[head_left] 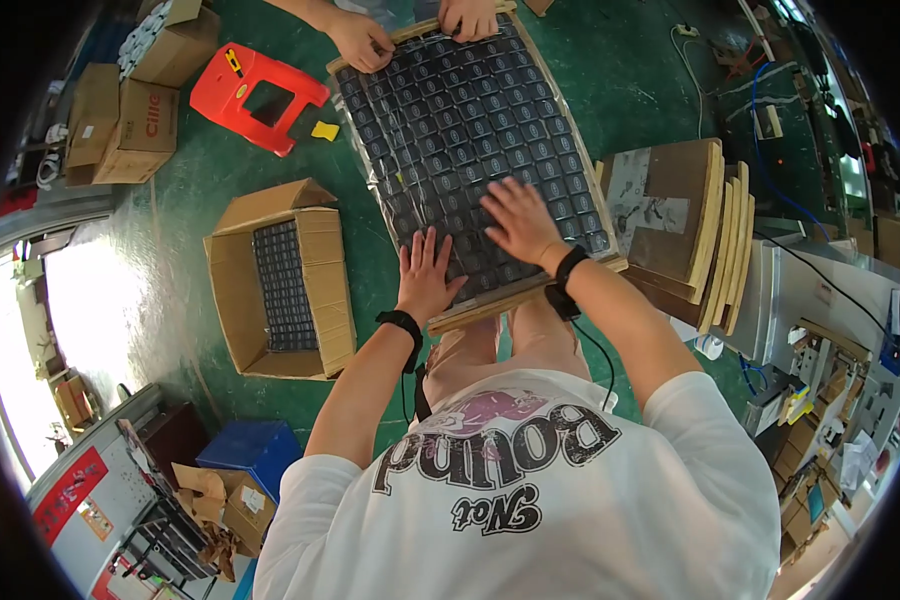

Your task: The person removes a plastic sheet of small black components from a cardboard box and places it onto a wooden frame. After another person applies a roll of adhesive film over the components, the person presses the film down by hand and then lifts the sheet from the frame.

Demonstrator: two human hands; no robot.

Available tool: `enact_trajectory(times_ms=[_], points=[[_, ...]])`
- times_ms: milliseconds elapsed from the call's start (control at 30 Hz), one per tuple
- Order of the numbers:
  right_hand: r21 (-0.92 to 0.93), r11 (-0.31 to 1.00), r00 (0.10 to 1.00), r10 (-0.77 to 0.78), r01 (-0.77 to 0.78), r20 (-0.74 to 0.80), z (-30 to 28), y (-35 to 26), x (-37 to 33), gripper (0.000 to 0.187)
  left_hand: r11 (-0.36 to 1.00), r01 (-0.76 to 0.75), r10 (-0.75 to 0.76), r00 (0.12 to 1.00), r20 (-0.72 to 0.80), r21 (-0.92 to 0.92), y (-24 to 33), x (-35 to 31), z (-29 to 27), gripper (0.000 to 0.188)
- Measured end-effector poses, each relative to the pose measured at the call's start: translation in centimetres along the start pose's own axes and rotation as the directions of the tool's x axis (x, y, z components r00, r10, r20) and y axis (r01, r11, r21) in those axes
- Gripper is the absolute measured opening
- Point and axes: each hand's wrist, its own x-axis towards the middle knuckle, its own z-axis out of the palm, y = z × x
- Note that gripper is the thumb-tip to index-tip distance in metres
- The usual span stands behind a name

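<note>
A wood-edged board lies in front of me, bearing rows of small black rounded-square pieces (460,110) with pale oval marks. Clear shiny plastic film (375,150) seems to cover them and shows along the left edge. My left hand (429,277) rests on the near left part of the rows, fingers spread. Further right and a little farther away, my right hand (521,222) lies flat over the pieces, fingers apart. Across the far edge, another person's hands (362,42) touch the board's far left corner and its far side.
An open cardboard box (322,290) on the green floor holds more rows of black pieces (284,285). A red plastic stool (235,100) with a yellow cutter on top stands at far left, near a yellow scrap (324,130). Wood-edged boards (670,200) are stacked at right.
</note>
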Motion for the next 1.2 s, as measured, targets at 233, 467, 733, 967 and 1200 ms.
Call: enact_trajectory(times_ms=[233, 467, 733, 967, 1200], points=[[-0.008, 0.993, 0.991, -0.113, 0.114, 0.068, 2.8, -1.8, -0.1, 0.053, 0.999, 0.008, -0.010, 0.999, 0.048, 0.035, -0.3, -0.2, 1.0, 0.071], [-0.071, 0.992, 0.989, -0.099, 0.107, 0.109, 2.7, -2.0, 0.2, 0.054, 0.998, -0.001, -0.003, 0.998, 0.056, 0.062, -0.8, -0.4, 1.7, 0.074], [-0.021, 0.990, 0.988, -0.141, 0.142, 0.057, 1.0, -0.8, -0.9, 0.052, 0.998, 0.010, -0.015, 0.997, 0.078, 0.065, 0.0, 0.0, 0.5, 0.072], [-0.012, 0.992, 0.983, -0.125, 0.128, 0.136, -2.4, 2.6, -5.3, 0.046, 0.994, 0.045, -0.053, 0.995, 0.083, 0.100, -1.0, -1.6, -0.1, 0.066], [0.032, 0.981, 0.979, 0.189, -0.191, 0.076, -3.5, 5.6, -10.5, 0.045, 0.987, 0.143, -0.148, 0.986, 0.074, 0.067, -2.9, -5.3, -0.1, 0.062]])
